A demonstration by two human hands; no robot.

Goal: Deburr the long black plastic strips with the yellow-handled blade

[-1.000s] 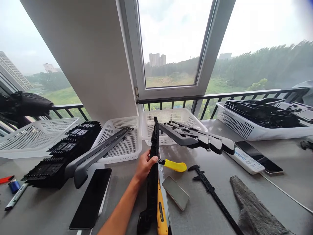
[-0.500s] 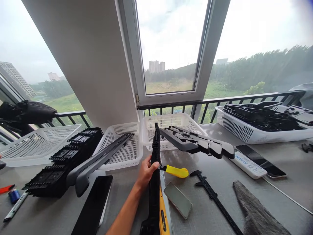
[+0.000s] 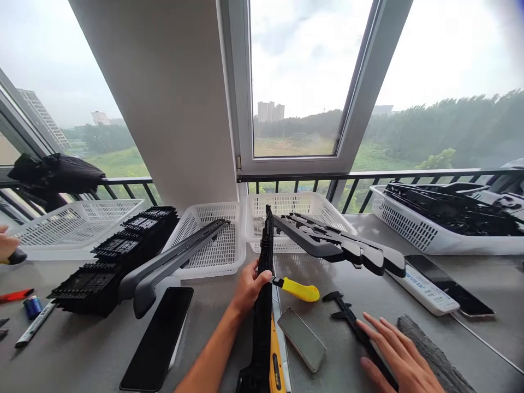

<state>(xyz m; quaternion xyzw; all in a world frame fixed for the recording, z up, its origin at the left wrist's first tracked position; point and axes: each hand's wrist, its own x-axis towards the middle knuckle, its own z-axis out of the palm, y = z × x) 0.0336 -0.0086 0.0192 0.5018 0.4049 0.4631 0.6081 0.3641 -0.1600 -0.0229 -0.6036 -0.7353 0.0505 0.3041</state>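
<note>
My left hand (image 3: pixel 249 288) is closed around a long black plastic part (image 3: pixel 262 316), which stands up on end in front of me. My right hand (image 3: pixel 403 357), fingers stretched out, is over the lower part of a black caliper (image 3: pixel 347 315); whether it touches the caliper I cannot tell. Just right of the held part lies a utility knife (image 3: pixel 301 289) with a yellow handle. A yellow tool with a metal edge (image 3: pixel 277 349), partly hidden by the part, extends below it. A small phone (image 3: pixel 303 339) lies between the knife and caliper, beside a grey cloth (image 3: pixel 434 355).
White baskets (image 3: pixel 213 271) line the back, with grey curved bars (image 3: pixel 368 256) resting on two of them. Stacked black parts (image 3: pixel 88 284) and a black tablet-like device (image 3: pixel 158 338) are on the left. Another person's hand (image 3: pixel 6 245) shows at the left edge. A power strip (image 3: pixel 429 292) lies right.
My right hand has come into view from the lower right, over the caliper. My left hand keeps its hold on the black part. The other person's hand shows more at the left.
</note>
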